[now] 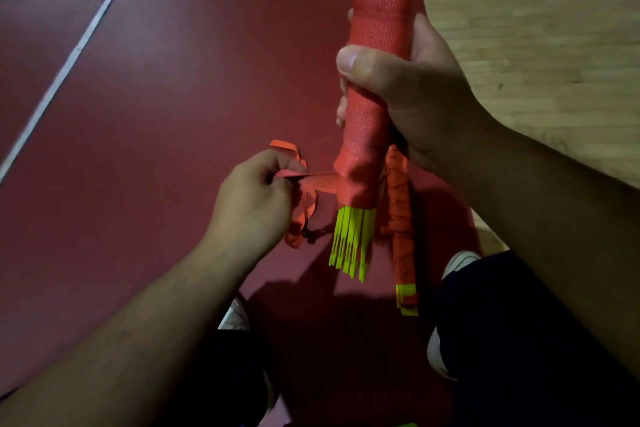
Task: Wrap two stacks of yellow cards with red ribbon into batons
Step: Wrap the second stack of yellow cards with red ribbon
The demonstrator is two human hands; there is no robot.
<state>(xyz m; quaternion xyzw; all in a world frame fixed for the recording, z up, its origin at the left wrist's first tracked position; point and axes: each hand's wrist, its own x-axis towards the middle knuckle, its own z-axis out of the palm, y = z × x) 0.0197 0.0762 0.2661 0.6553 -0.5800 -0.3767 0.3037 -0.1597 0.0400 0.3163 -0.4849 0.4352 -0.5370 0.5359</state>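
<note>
Down low, the person sits over a red floor crossed by a white line, with pale wooden boards off to the right. Dark trousers and white shoes show at the bottom of the view.

Held up over the red floor is a long baton, nearly upright and bound in red along all of its visible length. The right hand grips it about the middle, thumb across the front and fingers curled behind. From the lower end a fringe of yellow cards sticks out bare.

Just beside it, lower and to the right, is a second baton, thinner and also wrapped in red, with a short yellow tip at the bottom. Whether it lies on the floor or hangs from the same hand, I cannot tell.

The left hand pinches the red ribbon between thumb and fingers. The ribbon runs taut from there to the lower end of the held baton, and its slack loops dangle under the fist.
</note>
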